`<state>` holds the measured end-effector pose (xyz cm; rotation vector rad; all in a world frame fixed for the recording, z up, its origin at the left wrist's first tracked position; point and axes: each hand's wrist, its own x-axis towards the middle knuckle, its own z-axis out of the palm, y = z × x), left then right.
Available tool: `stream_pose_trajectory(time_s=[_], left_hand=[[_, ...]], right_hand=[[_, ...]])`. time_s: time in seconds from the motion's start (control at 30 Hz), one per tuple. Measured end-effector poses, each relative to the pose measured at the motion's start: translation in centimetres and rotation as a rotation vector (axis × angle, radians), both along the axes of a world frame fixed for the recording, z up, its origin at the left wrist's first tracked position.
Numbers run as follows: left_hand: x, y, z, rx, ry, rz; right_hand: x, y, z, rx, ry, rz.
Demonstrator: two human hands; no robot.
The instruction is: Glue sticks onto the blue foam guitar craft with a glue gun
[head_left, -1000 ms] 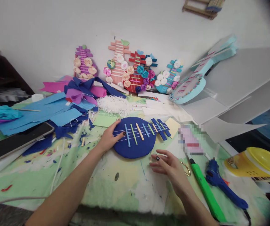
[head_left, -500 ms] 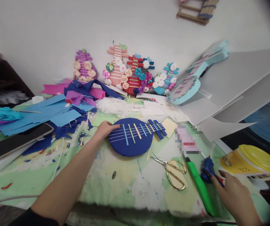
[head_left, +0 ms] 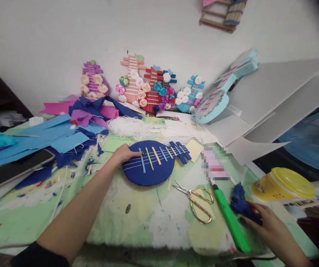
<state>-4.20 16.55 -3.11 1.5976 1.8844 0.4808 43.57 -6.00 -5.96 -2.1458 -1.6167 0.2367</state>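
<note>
Lying flat near the middle of the table [head_left: 64, 218]: a dark blue felt guitar [head_left: 148, 164], round body toward the left, short neck pointing right. Stretching lengthwise over it, thin white strings; crossing them, small bars in light blue, green, yellow and blue, with two wider dark blue bars at the neck end.

Resting on the guitar's left edge, the left hand [head_left: 124, 152], fingers together and laid flat, fingertips pressing the felt and the string ends, clamping nothing.

Reaching far right, the right hand [head_left: 269, 228], fingers curling onto the handle of a blue glue gun [head_left: 241, 203] lying on the table; grip not fully closed as far as can be told.

Sitting between guitar and gun: gold-handled scissors [head_left: 197, 198], blades slightly apart, and a green marker [head_left: 230, 220] just left of the gun. Standing beyond the gun, a yellow tub [head_left: 286, 185].

Leaning against the wall behind, finished guitars [head_left: 148, 87] in purple, pink, red and teal, covered in paper flowers. Spreading over the left side, blue and purple scraps [head_left: 50, 135] and a phone [head_left: 14, 170].
</note>
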Motion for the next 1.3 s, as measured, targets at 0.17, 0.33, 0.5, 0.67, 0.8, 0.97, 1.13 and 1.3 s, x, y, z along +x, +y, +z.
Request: stream_pose_trajectory(time_s=[0.17, 0.33, 0.5, 0.67, 0.8, 0.97, 1.13, 1.3], left_hand=[[-0.1, -0.3, -0.1, 0.021, 0.090, 0.025], [-0.6, -0.4, 0.9, 0.247, 0.295, 0.112], [3.9, 2.6, 4.2, 0.539, 0.276, -0.154], [14.5, 8.0, 5.9, 0.461, 0.180, -0.517], [21.1, 10.7, 5.6, 0.392, 0.152, -0.670], [24.9, 11.0, 4.4, 0.400, 0.104, -0.768], [25.8, 10.5, 4.3, 0.485, 0.035, -0.794], [24.6, 10.6, 8.6, 0.660, -0.043, -0.696]], right_hand=[[-0.2, -0.7, 0.7, 0.015, 0.059, 0.014], [-3.0, -2.3, 3.7, 0.035, 0.244, 0.033], [-7.9, 0.3, 7.5, 0.130, 0.321, 0.127], [-12.4, 5.5, 8.2, 0.256, 0.199, 0.062], [-13.7, 6.6, 7.3, 0.305, 0.191, 0.026], [-13.4, 5.4, 6.6, 0.260, 0.301, 0.039], [-13.0, 5.7, 6.6, 0.260, 0.246, 0.020], [-13.2, 6.4, 7.2, 0.291, 0.193, 0.045]])
